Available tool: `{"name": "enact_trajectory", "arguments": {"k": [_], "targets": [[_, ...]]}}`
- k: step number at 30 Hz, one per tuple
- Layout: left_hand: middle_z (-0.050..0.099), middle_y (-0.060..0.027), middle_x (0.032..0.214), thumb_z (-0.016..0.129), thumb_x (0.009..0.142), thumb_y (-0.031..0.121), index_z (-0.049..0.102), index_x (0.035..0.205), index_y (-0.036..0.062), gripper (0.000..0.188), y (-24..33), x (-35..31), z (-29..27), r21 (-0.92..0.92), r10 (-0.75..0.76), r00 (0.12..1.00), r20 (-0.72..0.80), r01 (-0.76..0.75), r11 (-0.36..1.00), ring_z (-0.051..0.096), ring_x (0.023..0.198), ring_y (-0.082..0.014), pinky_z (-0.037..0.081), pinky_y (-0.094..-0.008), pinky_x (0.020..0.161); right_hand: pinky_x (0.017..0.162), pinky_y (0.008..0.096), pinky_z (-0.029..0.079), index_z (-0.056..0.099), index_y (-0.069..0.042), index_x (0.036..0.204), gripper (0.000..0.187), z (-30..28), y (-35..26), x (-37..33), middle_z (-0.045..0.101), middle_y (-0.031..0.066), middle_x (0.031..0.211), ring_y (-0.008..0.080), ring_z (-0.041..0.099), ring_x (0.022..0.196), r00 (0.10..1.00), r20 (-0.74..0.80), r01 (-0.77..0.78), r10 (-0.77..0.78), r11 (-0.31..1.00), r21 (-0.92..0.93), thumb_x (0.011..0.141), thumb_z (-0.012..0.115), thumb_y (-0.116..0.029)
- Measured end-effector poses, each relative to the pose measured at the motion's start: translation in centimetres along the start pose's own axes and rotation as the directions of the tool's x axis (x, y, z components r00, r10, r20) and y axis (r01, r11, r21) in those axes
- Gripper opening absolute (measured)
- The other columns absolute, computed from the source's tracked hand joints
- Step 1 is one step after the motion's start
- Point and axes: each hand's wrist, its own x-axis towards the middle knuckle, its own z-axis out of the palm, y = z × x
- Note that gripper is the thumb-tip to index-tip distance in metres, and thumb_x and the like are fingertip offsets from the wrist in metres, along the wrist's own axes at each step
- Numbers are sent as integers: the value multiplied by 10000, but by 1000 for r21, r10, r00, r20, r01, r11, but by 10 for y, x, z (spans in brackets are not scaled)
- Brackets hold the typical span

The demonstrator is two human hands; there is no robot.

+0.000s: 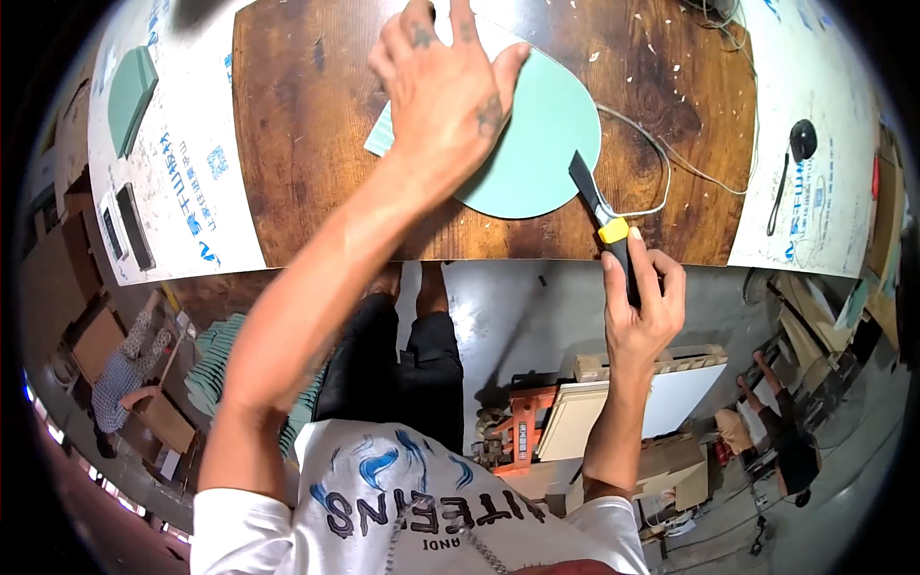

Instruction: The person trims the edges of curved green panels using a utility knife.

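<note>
A pale green sheet (541,144) with a rounded edge lies on the brown wooden tabletop (307,144). My left hand (441,81) rests on this sheet with its fingers spread; the fingertips reach the top of the picture. My right hand (647,297) grips a utility knife (613,230) with a black and yellow handle and a dark blade. The blade points up and to the left at the sheet's right edge; whether it touches is hard to tell. A thin strip (661,182) curls from the sheet's edge near the knife.
Stacked green pieces (132,101) and two phone-like devices (129,230) lie on the left white board. A black computer mouse (803,141) sits on the right. An orange pallet jack (525,426) stands below. Other people (125,388) are at both sides.
</note>
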Motion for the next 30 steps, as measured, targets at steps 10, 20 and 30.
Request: {"name": "enact_trajectory", "arguments": {"k": [10, 20, 30], "targets": [[422, -322, 1075, 589, 865, 127, 323, 1279, -145, 562, -10, -8, -6, -54, 149, 988, 31, -147, 988, 428, 950, -407, 357, -518, 846, 589, 355, 444, 704, -107, 1086, 329, 20, -4, 74, 565, 89, 819, 222, 544, 718, 993, -43, 112, -113, 993, -35, 783, 757, -225], [548, -222, 1041, 555, 919, 310, 543, 1118, -29, 393, -17, -17, 12, 56, 40, 999, 1, -40, 998, 461, 1001, -344, 348, -507, 838, 589, 334, 456, 706, -87, 1094, 388, -4, 8, 6, 572, 73, 813, 212, 547, 720, 999, 27, 41, -42, 998, 50, 719, 794, -138], [500, -193, 997, 525, 921, 174, 534, 1107, -14, 265, -30, -21, 13, 0, 159, 985, -72, -159, 987, 450, 933, -306, 362, -454, 789, 594, 332, 461, 713, -102, 1070, 336, 15, 8, 63, 591, 84, 835, 217, 557, 727, 987, 9, 158, -159, 987, 26, 753, 780, -192]]}}
